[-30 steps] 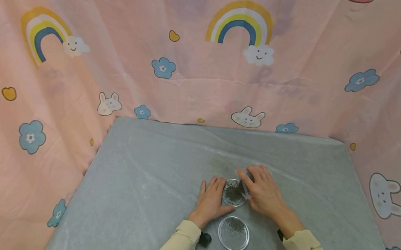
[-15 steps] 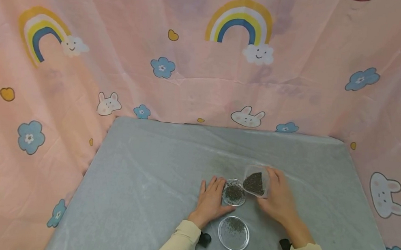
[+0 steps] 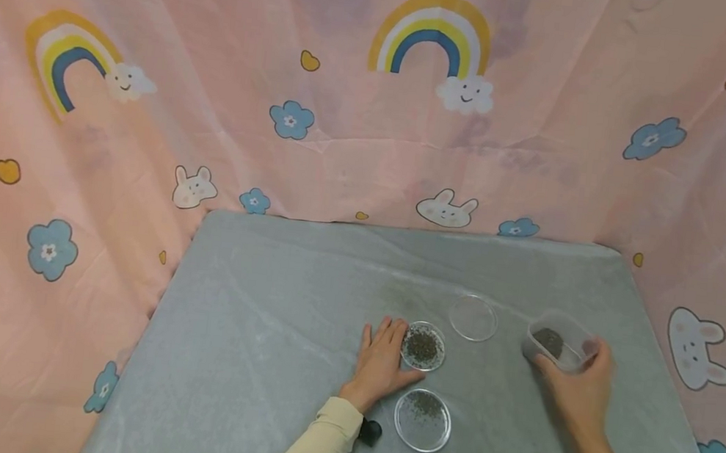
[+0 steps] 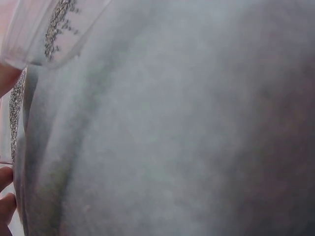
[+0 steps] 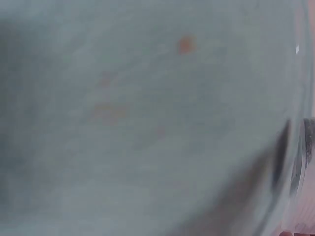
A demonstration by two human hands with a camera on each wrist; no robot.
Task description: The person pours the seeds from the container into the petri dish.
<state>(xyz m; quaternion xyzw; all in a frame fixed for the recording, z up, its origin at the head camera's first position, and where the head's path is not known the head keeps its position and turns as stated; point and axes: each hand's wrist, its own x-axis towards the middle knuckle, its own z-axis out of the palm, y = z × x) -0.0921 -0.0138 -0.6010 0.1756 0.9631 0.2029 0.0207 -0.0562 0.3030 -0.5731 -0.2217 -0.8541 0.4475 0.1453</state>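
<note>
My left hand rests on the table with straight, spread fingers, its forefinger and thumb around the left and near sides of a small clear petri dish. Dark grains lie heaped in the middle of that dish. On the right, my right hand grips a clear plastic tub by its near and right sides. A mound of dark grains sits in the tub's left part. At the right edge of the right wrist view only a sliver of the tub shows.
Nearest me is another petri dish with a thin scatter of grains. A bare clear dish lies behind, between the hands. Grey cloth covers the table, and a pink printed curtain surrounds its back and sides.
My right hand has tilted the tub back from over the grain-filled dish and carried it right, uncovering the bare dish behind. My left hand has stayed in place.
</note>
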